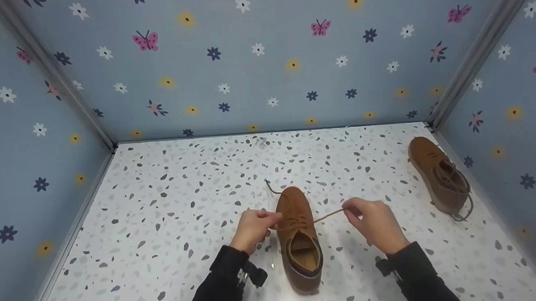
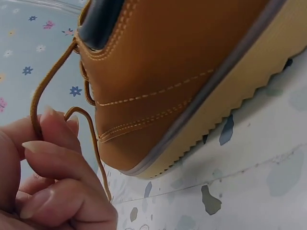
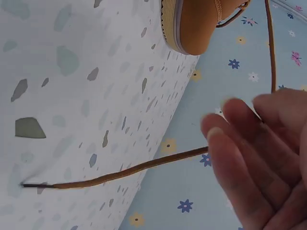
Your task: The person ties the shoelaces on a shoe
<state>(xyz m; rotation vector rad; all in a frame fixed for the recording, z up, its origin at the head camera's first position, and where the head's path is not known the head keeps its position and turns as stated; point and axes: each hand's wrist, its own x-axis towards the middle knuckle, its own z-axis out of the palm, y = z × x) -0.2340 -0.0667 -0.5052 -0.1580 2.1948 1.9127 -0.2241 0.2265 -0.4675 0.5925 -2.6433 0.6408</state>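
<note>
A brown lace-up shoe (image 1: 298, 198) stands upright on the speckled floor, its toe toward the far wall. To its left, my left hand (image 1: 252, 227) pinches one shoelace (image 2: 47, 81) between thumb and fingers; the lace's loose end runs on past the hand, beside the toe. On the other side, my right hand (image 1: 376, 220) grips the other shoelace (image 1: 329, 215), drawn fairly straight out from the shoe. In the right wrist view, that lace's dark-tipped free end (image 3: 129, 169) trails out from the hand. Several lace rows cross the shoe's front below its open collar.
A second brown shoe (image 1: 423, 155) rests near the right wall, its laces loose around the heel. Blue flowered panels (image 1: 264, 77) enclose the speckled floor (image 1: 169, 188) at the back and both sides, with grey metal posts (image 1: 487, 42) at the corners.
</note>
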